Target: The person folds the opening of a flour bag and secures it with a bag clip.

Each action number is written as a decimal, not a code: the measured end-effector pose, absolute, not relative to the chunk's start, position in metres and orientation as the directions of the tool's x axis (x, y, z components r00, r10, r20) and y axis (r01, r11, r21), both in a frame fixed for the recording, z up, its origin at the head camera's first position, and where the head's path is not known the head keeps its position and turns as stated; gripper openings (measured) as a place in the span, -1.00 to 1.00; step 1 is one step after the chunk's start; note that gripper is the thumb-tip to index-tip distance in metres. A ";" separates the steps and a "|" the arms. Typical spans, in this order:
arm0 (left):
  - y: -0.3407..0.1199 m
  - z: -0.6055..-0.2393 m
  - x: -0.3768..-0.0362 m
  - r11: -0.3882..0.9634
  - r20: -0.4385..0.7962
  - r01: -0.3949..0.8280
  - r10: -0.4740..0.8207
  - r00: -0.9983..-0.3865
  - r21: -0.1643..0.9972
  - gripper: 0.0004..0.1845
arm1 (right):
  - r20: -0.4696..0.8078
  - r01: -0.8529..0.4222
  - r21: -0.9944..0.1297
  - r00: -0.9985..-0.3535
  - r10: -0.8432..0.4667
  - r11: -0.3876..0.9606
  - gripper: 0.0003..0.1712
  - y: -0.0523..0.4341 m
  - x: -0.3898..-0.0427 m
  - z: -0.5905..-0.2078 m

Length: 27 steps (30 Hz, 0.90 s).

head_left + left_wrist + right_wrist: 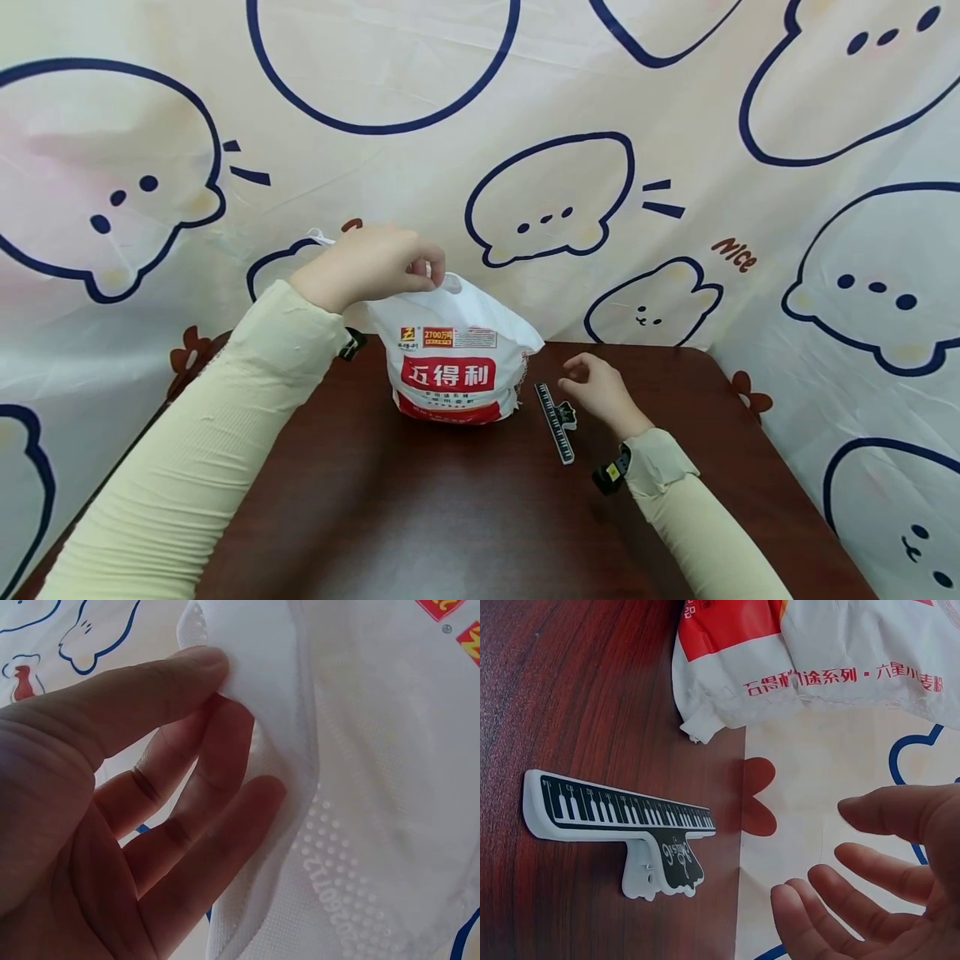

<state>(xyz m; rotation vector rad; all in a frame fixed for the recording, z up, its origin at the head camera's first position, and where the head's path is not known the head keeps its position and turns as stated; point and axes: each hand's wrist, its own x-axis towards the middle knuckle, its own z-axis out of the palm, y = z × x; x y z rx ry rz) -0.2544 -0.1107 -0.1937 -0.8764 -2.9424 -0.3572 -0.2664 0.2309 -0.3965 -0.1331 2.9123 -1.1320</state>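
Note:
A white flour bag [448,312] with red printed labels stands upright on the table. My left hand [378,262] pinches the bag's top edge; in the left wrist view the thumb [199,664] lies in front of the folded white rim [277,697], with fingertips behind it. To the bag's right lies a long sealing clip [553,421] with a black-and-white piano-key pattern. In the right wrist view its short grip tab [679,859] shows. My right hand [600,392] hovers beside the clip, apart from it, fingers loosely bent and holding nothing.
The dark brown wooden table [465,517] stands against a pale cloth backdrop [420,183] with blue cartoon outlines, which also closes in the left and right sides. Each wrist wears a small black camera, the right one [611,473] low over the table.

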 end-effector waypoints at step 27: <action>-0.112 -0.196 -0.255 0.801 0.140 0.561 0.543 -0.828 0.209 -0.92 | -0.140 0.055 -0.671 -0.989 -0.053 0.740 -0.59 0.239 -0.267 -0.413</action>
